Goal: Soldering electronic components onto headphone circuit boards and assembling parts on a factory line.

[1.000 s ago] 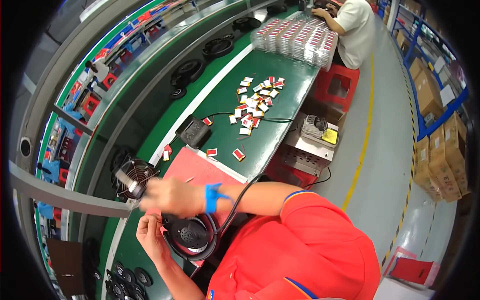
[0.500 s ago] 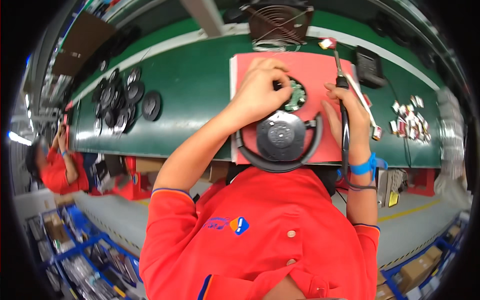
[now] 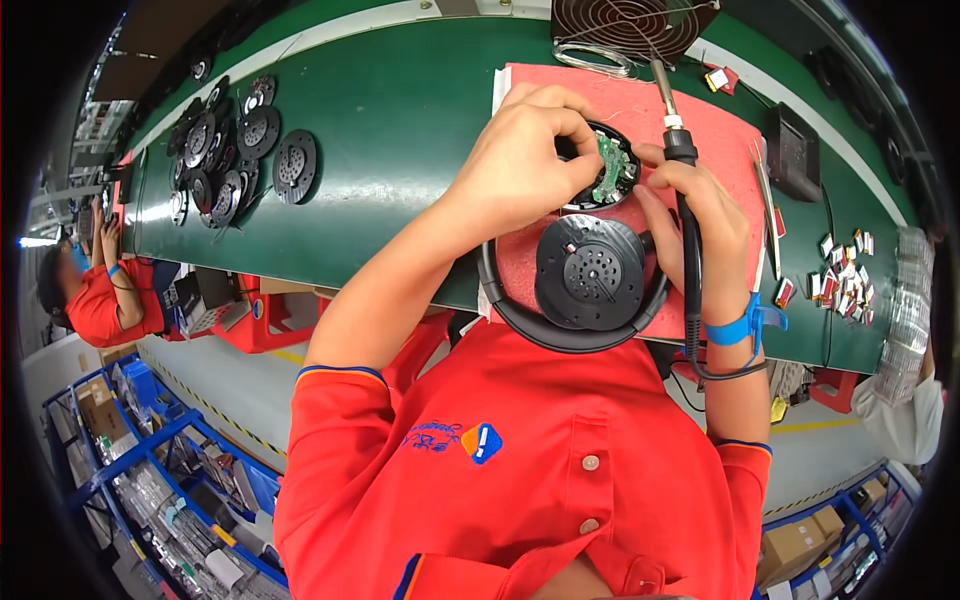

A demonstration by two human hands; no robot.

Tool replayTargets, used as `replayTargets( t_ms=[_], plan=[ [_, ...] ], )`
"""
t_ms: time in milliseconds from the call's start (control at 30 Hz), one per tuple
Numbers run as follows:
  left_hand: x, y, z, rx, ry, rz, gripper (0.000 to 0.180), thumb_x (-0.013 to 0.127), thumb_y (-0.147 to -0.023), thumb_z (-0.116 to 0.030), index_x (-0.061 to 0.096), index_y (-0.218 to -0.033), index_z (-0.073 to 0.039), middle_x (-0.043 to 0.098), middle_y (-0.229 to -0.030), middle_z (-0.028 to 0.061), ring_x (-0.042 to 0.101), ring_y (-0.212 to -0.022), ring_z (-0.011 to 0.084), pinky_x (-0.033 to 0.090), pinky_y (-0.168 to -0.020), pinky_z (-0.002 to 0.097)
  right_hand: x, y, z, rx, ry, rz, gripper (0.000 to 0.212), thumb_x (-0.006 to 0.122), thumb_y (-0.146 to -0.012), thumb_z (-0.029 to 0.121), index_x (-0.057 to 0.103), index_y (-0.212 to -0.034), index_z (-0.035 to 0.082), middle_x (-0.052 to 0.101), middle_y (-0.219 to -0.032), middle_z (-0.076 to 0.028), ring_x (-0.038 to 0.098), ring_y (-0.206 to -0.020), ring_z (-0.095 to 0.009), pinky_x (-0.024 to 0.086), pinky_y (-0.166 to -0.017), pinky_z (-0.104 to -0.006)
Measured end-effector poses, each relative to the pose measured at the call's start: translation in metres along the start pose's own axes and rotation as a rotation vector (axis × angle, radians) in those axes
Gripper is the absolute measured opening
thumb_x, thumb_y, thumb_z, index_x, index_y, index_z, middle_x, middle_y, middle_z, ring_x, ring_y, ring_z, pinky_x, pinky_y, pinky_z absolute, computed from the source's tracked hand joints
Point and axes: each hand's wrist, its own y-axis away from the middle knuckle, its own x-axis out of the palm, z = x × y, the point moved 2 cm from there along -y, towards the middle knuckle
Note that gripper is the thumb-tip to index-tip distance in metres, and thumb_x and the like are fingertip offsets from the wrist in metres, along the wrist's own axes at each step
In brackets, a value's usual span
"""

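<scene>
Bending the left hand [image 3: 525, 155] over an open ear cup [image 3: 628, 192], with thumb and forefinger drawn close at the green circuit board [image 3: 612, 170]; impossible to tell whether pinched on anything. Clasping a soldering iron [image 3: 681, 150] in the right hand [image 3: 722, 228], pointing away past the cup and so probably not soldering now. Seemingly only partway along: board seated inside the cup, between both hands, but left uncovered. Just bodyward of the grip, a perforated plate [image 3: 592, 272] within the curve of the headband [image 3: 575, 341]; hard to judge whether fastened to anything beneath. Well left of the grip, a heap of similar plates [image 3: 200, 140]; well right, scattered flat batteries [image 3: 829, 286], apparently unfitted. Hidden under the left fingers, part of the board and any joints there. Beyond the grip, a fan [image 3: 610, 20], cut off above.
</scene>
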Motion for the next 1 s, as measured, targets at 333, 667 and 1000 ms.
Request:
replayTargets(
  t_ms=[333,667,1000],
  plan=[
    [-0.006,0.004,-0.018,0.093,0.173,-0.013,0.008,0.068,-0.076,-0.008,0.064,-0.081,-0.003,0.064,-0.106,0.0091,0.055,-0.102,0.0225,0.04,-0.09,0.0337,0.001,-0.004,0.007,0.098,-0.112,-0.02,0.027,0.068,-0.077,-0.007,0.051,-0.095,0.003,0.066,-0.09,-0.01,0.06,-0.081,-0.013,0.047,-0.072,-0.0253],
    [-0.005,0.004,-0.015,0.072,0.253,-0.031,0.006,0.068,-0.071,-0.007,0.065,-0.076,-0.004,0.064,-0.104,0.0073,0.053,-0.103,0.0263,0.042,-0.089,0.0354,0.011,-0.009,0.014,0.236,-0.255,-0.056,0.027,0.065,-0.074,-0.01,0.053,-0.095,0.003,0.057,-0.082,-0.004,0.057,-0.076,-0.012,0.047,-0.07,-0.0252],
    [0.005,0.003,-0.002,0.065,-0.069,-0.11,0.005,0.066,-0.068,-0.006,0.066,-0.068,-0.002,0.065,-0.1,0.0099,0.053,-0.098,0.0303,0.043,-0.087,0.0365,-0.015,0.0,0.015,0.037,-0.01,-0.111,0.015,0.057,-0.087,-0.001,0.058,-0.102,-0.001,0.065,-0.084,-0.01,0.06,-0.076,-0.016,0.046,-0.073,-0.0262]
  ],
)
